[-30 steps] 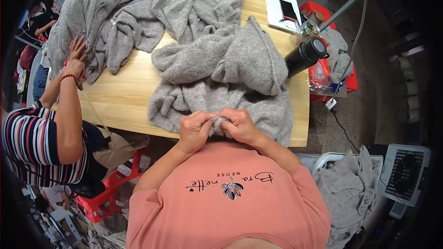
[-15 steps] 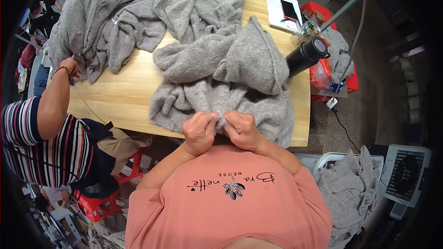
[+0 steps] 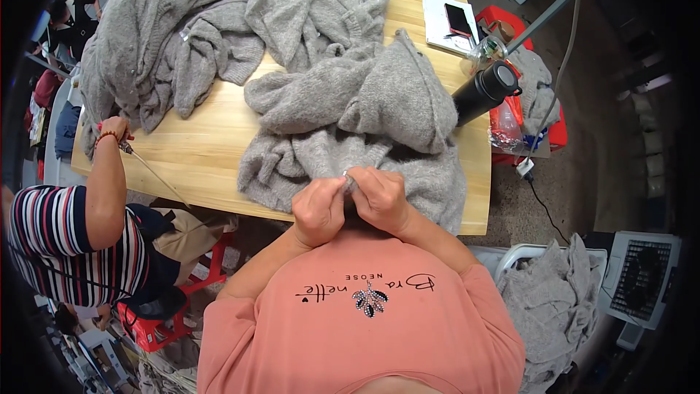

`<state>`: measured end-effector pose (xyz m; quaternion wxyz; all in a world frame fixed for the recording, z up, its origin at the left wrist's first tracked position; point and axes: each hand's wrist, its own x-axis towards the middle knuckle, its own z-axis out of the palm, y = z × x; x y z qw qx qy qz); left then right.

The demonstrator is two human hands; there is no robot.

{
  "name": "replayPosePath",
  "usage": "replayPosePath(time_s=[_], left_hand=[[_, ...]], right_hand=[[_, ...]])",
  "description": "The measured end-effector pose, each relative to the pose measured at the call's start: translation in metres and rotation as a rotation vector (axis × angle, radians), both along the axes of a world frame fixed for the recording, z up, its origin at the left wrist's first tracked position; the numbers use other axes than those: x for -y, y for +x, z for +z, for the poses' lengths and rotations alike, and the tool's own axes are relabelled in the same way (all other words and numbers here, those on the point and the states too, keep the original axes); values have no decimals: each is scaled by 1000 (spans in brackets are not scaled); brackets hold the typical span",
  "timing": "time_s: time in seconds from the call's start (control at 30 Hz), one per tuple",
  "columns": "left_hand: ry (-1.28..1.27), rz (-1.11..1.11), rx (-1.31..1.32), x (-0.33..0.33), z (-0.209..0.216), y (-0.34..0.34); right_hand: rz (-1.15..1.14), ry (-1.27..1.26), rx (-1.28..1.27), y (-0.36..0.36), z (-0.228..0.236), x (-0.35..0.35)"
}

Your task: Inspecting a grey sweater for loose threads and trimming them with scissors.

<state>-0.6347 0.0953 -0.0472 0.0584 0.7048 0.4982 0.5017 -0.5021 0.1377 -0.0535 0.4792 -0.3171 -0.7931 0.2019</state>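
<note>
A grey fuzzy knit garment (image 3: pixel 397 106) lies bunched on the table's near edge in front of me. My left hand (image 3: pixel 319 210) is closed at its near edge, thumb and fingers pinched together. Close beside it, my right hand (image 3: pixel 380 199) pinches the same edge, its fingers curled. The fingertips of both hands nearly meet, and the bit of knit between them is mostly hidden. A tiny pale spot shows at the fingertips, too small to name.
More grey knitwear (image 3: pixel 168 36) is heaped on the wooden table (image 3: pixel 197 153). At right stand a black bottle (image 3: pixel 487 91), a glass jar (image 3: pixel 484 55) and a phone (image 3: pixel 458 19) on white paper. A co-worker's hand (image 3: pixel 114 130) holds a corded tool at left. A white tub (image 3: pixel 516 254) holds grey knits.
My hands have shifted slightly, the right fingers rising and curling more over the left fingertips. The co-worker's hand at left has drawn back from the heap toward the near side.
</note>
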Motion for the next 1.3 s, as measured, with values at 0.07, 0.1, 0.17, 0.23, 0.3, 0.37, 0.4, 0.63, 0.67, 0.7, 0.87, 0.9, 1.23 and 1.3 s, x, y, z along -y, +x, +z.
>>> replayPosePath(time_s=[0.07, 0.1, 0.17, 0.23, 0.3, 0.37, 0.4, 0.63, 0.67, 0.7, 0.87, 0.9, 1.23, 1.3], left_hand=[[-38, 34, 30, 0, -8, -2], [-84, 67, 26, -1, -15, -4], [-129, 106, 20, -3, -33, -16], [-54, 296, -47, -13, -55, -39], [-53, 482, -106, -19, -72, -74], [-136, 689, 207, -33, -73, -123], [-104, 768, 162, -41, -59, -148], [-253, 612, -631, -53, -26, -180], [-268, 405, -524, -53, -26, -155], [-278, 210, -420, -48, -18, -111], [-274, -368, -66, -39, 10, 15], [-324, -365, -116, -44, 3, 19], [-905, -546, 454, -57, 8, 1], [-1052, -449, 426, -52, 16, 1]], right_hand=[[35, 26, -28, 6, 1, 0], [69, 50, -57, 10, 2, 0], [-81, 111, -37, 23, 17, 1], [-263, 90, -69, 44, 32, 0], [-343, 13, -139, 65, 38, 2], [-423, -11, -184, 76, 39, 4], [-459, -43, -216, 80, 40, 5], [-365, -473, -359, 87, 17, 11], [-342, -504, -370, 85, 17, 12], [-307, -534, -385, 84, 17, 11], [-250, -494, -289, 86, 31, 12], [-248, -487, -285, 86, 32, 14], [-269, -366, 219, 102, -10, -2], [-216, -421, 515, 96, 6, -7]])
